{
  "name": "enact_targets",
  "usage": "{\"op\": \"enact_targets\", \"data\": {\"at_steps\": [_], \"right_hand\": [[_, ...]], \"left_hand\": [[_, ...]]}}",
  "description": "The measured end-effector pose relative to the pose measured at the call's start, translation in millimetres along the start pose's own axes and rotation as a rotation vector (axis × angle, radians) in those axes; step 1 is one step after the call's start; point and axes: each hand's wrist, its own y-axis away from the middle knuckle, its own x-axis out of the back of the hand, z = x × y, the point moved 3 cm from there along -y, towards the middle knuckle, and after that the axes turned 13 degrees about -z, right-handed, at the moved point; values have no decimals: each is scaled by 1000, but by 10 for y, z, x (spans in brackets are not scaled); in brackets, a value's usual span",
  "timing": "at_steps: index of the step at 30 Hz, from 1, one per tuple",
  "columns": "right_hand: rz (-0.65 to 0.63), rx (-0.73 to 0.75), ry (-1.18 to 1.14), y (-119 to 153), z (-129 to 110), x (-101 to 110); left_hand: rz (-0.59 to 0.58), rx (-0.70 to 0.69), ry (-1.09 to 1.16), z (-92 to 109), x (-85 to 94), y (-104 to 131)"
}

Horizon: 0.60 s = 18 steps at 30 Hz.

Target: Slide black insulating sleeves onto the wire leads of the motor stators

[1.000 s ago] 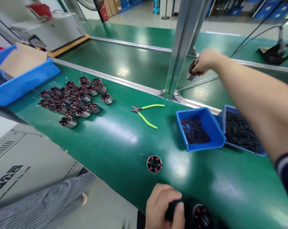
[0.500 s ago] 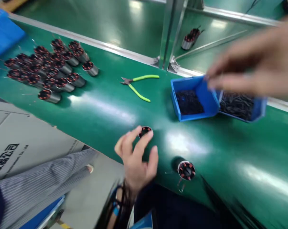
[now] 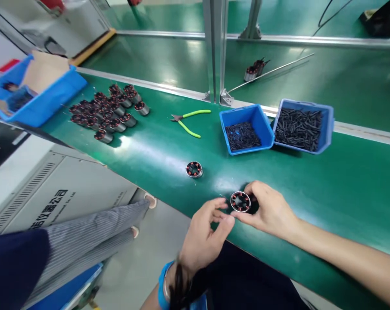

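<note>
right hand [image 3: 268,209] clamped on wound ring [image 3: 240,202] at counter [image 3: 169,159] edge; left hand [image 3: 206,234] just beside it, fingers apart. pliers [image 3: 191,122] lie open beyond.

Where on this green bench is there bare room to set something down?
Widest: the stretch between the right bin and the right forearm. Smaller patches: between the clustered coils and the pliers, and between the pliers and the lone coil. Crowded: the cluster, the two adjoining bins, and around the left hand and right hand.
</note>
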Motion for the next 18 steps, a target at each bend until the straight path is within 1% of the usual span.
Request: {"op": "enact_targets", "data": {"at_steps": [2,4,6,9,10,12,14,15,18], "right_hand": [[38,-27,21,35,-15,-16],[50,-44,-10,42,-21,21],[-15,-63,-126,8,-12,90],[-185,-105,-354,-99,19,170],[-215,-113,-412,-141,32,182],[-230,-117,-501,-228,62,179],[-215,-114,-570,-302,99,156],[-213,-107,-593,-329,116,143],[-180,-21,-563,-361,140,139]], "left_hand": [[14,-42,-47,33,-50,-108],[96,-96,-126,49,-57,-232],[176,-148,-159,41,-58,-328],[255,-255,-127,7,-70,-392],[278,-290,-119,-6,-74,-397],[299,-343,-114,-30,-83,-406],[277,-348,-90,-54,-90,-433],[255,-326,-49,-69,-92,-454],[193,-202,114,-102,-95,-518]]}}
